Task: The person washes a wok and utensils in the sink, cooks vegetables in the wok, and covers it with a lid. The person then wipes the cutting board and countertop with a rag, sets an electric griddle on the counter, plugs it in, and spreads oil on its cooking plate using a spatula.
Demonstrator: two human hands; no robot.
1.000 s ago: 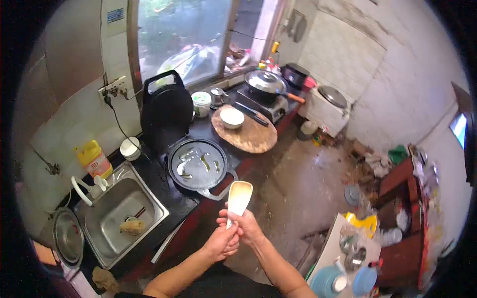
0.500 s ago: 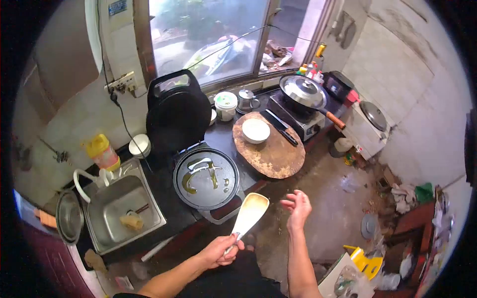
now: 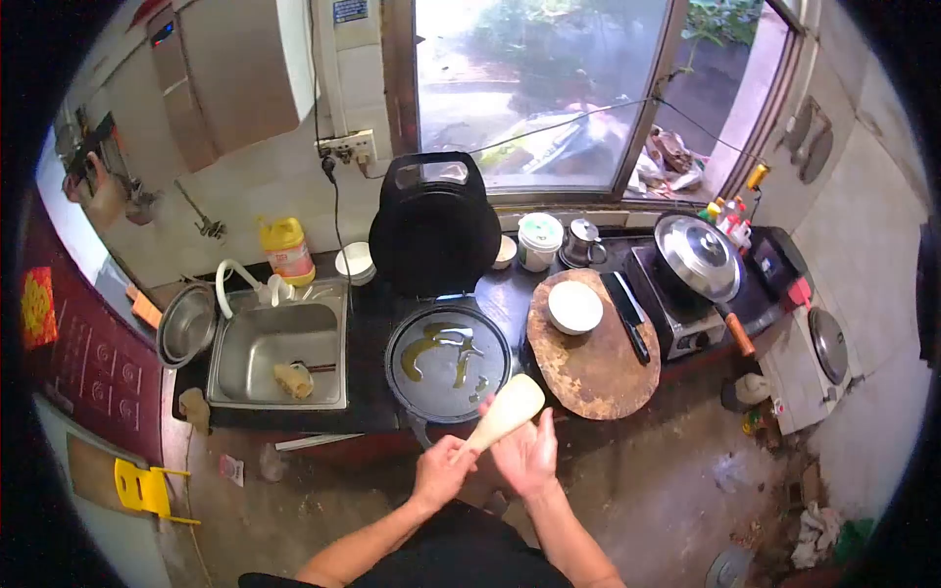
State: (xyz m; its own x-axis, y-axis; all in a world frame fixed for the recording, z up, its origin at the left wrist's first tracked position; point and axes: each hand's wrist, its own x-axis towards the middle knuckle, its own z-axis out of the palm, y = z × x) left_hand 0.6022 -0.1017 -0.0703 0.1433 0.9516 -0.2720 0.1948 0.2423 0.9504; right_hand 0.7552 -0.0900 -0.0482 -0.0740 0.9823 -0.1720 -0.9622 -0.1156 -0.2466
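My left hand (image 3: 439, 477) is closed around the handle of a pale, flat-bladed spatula (image 3: 512, 408). Its broad blade points up and to the right, near the front rim of the round electric griddle (image 3: 407, 384). Streaks of oil (image 3: 461, 365) lie on the black cooking plate, and the griddle's lid (image 3: 434, 240) stands raised behind. My right hand (image 3: 526, 461) is open, palm up with fingers spread, just beneath the spatula. Some of its fingers are hidden behind the blade, so I cannot tell whether they touch it.
A round wooden chopping board (image 3: 598, 377) holds a white bowl (image 3: 575, 308) and a knife (image 3: 625, 316). Farther right, a lidded wok (image 3: 698, 257) sits on a stove (image 3: 676, 328). Left of the griddle is a steel sink (image 3: 279, 343), with a yellow bottle (image 3: 285, 250) behind it.
The view has swung left, so the counter appears farther right. My right hand has come in from the right to beside the spatula, which stays in my left hand.
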